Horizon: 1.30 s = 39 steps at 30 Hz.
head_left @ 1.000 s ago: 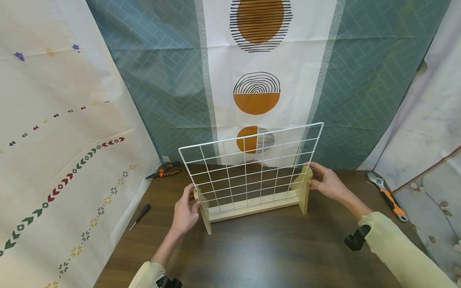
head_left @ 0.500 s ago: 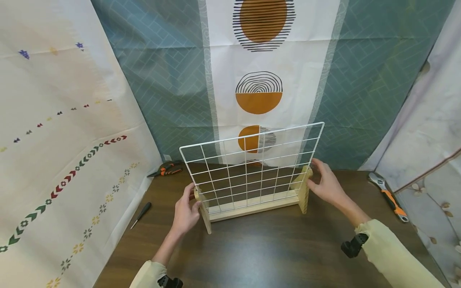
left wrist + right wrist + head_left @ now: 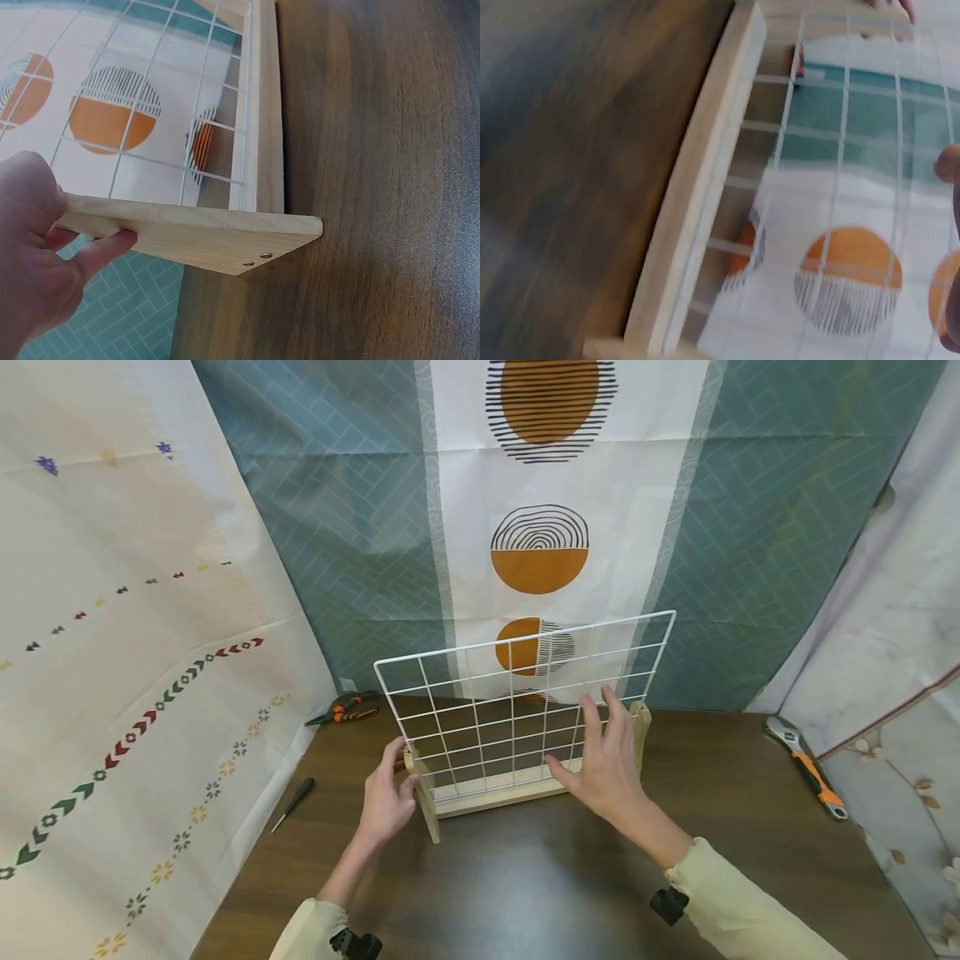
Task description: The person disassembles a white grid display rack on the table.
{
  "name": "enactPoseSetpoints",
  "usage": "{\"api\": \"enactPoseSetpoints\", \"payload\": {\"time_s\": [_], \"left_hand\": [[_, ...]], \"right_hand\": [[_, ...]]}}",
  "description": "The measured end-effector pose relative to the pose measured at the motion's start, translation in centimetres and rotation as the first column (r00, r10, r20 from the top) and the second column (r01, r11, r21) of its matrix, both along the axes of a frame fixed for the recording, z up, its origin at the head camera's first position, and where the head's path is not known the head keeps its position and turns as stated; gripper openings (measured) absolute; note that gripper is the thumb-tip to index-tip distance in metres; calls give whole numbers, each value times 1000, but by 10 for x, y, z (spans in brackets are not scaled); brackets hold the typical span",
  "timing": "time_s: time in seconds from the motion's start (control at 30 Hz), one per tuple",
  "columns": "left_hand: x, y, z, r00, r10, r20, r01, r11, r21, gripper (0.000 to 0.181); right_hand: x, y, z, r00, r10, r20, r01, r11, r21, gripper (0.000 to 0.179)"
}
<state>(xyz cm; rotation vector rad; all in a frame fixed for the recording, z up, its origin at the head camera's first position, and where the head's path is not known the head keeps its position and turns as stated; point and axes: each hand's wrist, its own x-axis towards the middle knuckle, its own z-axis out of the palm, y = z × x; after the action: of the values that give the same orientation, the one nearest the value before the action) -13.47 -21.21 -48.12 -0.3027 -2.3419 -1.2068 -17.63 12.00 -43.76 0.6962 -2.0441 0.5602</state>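
Note:
A rack with a white wire grid (image 3: 512, 693) and a pale wooden base stands on the dark table. My left hand (image 3: 386, 797) grips the upper part of its left wooden side panel (image 3: 202, 236), thumb and fingers on either side of the board. Two screw heads show low on that panel in the left wrist view. My right hand (image 3: 603, 760) is in front of the grid's right half, fingers spread and holding nothing. It partly hides the wooden crossbar (image 3: 495, 797) and the right side panel (image 3: 640, 727). Only its fingertips enter the right wrist view, at the right edge.
Orange-and-black pliers (image 3: 343, 708) lie at the back left. A screwdriver (image 3: 294, 803) lies left of the rack. An adjustable wrench (image 3: 806, 768) with an orange handle lies at the table's right edge. Patterned cloth (image 3: 360, 527) hangs behind and at both sides.
My right hand has let go of the right side panel and moved left, in front of the grid. The left hand and the rack have stayed in place.

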Motion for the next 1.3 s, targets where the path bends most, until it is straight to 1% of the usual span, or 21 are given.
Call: {"api": "enactPoseSetpoints", "payload": {"time_s": [0.1,0.23,0.4,0.57,0.77,0.9,1.13,1.3], "left_hand": [[-1,0,-1,1000,-7,-5,7,1000,-13,62],[-1,-1,-1,1000,-9,-23,8,1000,-24,62],[0,-3,-1,1000,0,-12,0,1000,-27,64],[1,-4,-1,1000,0,7,0,1000,-16,64],[1,-3,0,1000,2,5,-1,1000,-16,62],[1,-2,1,1000,-5,5,5,1000,-13,61],[1,-3,0,1000,14,21,-14,1000,-17,63],[0,-3,0,1000,8,18,-8,1000,-14,61]], "right_hand": [[-1,-20,-8,998,-49,-26,50,999,17,125],[-6,-41,-14,994,-91,-62,92,996,12,131],[-14,-56,-19,988,-147,-53,146,989,-7,134],[-21,-62,-25,981,-185,-58,182,982,-54,133],[-25,-67,-29,976,-216,-20,214,974,-74,138],[-27,-68,-26,971,-240,10,240,967,-80,135],[-26,-70,-23,959,-275,66,279,959,-59,138],[-28,-72,-22,954,-292,71,297,952,-67,138]]}}
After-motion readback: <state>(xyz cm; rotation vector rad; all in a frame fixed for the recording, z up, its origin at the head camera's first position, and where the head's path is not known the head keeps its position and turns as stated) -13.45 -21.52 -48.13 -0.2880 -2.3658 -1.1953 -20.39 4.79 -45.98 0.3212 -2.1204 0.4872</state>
